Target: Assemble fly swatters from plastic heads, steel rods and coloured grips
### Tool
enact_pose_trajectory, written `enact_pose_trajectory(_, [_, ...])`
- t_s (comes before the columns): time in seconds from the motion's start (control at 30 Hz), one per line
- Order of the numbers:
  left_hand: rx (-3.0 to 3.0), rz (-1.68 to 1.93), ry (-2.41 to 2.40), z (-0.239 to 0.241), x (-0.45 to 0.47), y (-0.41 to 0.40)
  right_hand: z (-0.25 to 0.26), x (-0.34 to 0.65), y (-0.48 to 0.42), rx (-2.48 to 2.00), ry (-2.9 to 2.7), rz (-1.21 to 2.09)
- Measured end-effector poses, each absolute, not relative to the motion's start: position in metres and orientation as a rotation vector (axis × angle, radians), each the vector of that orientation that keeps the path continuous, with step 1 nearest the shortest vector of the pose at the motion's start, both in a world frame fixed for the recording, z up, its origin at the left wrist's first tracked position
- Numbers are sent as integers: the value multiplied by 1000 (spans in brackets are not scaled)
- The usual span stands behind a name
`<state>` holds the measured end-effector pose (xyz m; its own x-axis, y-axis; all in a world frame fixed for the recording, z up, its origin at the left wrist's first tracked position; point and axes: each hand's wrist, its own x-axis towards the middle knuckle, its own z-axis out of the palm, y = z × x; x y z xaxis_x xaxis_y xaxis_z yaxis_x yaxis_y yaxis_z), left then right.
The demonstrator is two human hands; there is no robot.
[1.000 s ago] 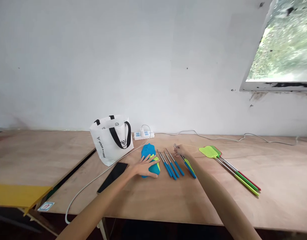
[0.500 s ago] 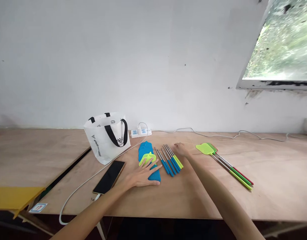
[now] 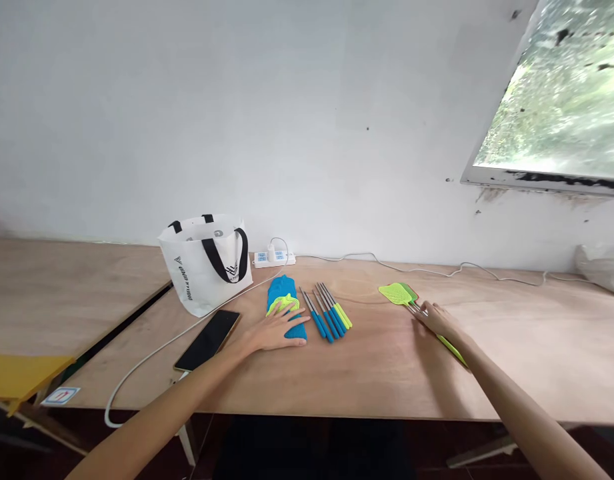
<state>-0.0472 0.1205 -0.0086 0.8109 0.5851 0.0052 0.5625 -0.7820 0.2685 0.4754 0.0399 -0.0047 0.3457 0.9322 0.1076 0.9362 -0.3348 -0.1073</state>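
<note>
My left hand [image 3: 281,329] lies flat with its fingers spread over a pile of detached fly swatter heads. A blue head [image 3: 281,287] and a yellow-green head [image 3: 283,304] show around the fingers; part of the pile is hidden. Just right of it lie several metal fly swatter rods with blue grips [image 3: 331,323] and yellow-green grips [image 3: 343,316], side by side. Farther right, my right hand [image 3: 437,320] has its fingers curled over the metal shafts of assembled fly swatters [image 3: 397,293], which lie on the table. It covers much of their handles.
A white tote bag [image 3: 204,273] with black handles stands at the left. Near it lies a phone [image 3: 208,340] on a charging cable. A power strip [image 3: 274,258] sits by the wall, its cord running right toward a whitish bag [image 3: 604,267]. The table's front edge is close.
My right hand has moved right, from beside the loose rods to the assembled fly swatters, and its fingers now close over their shafts. My left hand stays on the heads. The view has shifted slightly.
</note>
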Motion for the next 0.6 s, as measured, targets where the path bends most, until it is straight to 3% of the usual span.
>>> enact_pose_trajectory(0.6, [2737,342,938,5,-56,111,-27,489,72,-2724,-1587,-31])
